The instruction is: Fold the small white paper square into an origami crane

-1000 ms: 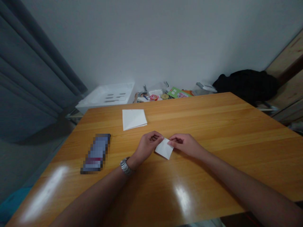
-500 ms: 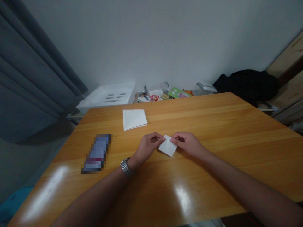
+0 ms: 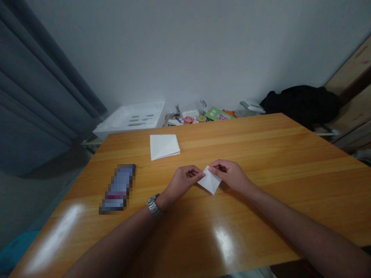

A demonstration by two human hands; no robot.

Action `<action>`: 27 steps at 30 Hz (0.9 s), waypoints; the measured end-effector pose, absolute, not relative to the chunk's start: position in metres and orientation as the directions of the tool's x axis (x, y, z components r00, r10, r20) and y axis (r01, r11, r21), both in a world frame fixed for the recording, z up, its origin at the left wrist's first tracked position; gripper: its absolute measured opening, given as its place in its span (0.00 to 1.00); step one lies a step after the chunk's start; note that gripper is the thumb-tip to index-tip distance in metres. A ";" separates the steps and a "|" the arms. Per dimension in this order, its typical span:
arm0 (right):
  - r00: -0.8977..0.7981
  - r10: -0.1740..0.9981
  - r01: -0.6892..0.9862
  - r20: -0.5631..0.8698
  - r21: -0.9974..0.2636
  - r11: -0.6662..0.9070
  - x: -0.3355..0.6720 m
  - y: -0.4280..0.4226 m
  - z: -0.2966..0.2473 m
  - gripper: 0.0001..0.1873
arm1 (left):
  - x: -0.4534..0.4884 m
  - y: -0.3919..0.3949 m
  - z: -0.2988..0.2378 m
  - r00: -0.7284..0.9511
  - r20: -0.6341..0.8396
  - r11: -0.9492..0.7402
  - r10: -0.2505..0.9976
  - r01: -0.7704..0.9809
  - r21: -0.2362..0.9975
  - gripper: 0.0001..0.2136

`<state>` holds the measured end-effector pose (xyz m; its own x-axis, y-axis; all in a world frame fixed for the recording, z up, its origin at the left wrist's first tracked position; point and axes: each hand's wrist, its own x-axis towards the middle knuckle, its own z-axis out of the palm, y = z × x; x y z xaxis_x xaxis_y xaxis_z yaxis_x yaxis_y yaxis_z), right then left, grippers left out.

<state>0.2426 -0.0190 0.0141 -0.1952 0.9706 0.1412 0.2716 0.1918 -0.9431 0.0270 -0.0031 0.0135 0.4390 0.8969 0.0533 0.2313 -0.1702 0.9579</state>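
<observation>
Black at its edges, a phone (image 3: 117,189) with a pixelated screen lies nearer and to the left of the lined sheet (image 3: 164,146). Nearer and to the right of that sheet, the left hand (image 3: 185,179) pinches the left corner of a small white paper (image 3: 211,183). Farthest right of the sheet, the right hand (image 3: 230,175) pinches the paper's upper right side, thumb on top.
</observation>
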 end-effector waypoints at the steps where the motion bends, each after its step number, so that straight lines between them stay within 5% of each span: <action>1: -0.182 0.973 0.266 0.141 -0.946 0.186 0.244 -0.018 0.013 0.14 | 0.026 -0.002 0.013 0.445 0.033 -0.144 0.895 0.217 0.966 0.14; 22: -0.203 0.974 0.248 0.096 -0.958 0.146 0.258 -0.004 -0.003 0.13 | 0.019 0.004 0.011 0.420 0.046 -0.180 0.906 0.284 0.942 0.13; 27: -0.228 0.968 0.291 0.104 -0.941 0.170 0.258 -0.003 -0.005 0.13 | 0.015 0.005 0.010 0.416 0.090 -0.292 0.905 0.451 0.844 0.12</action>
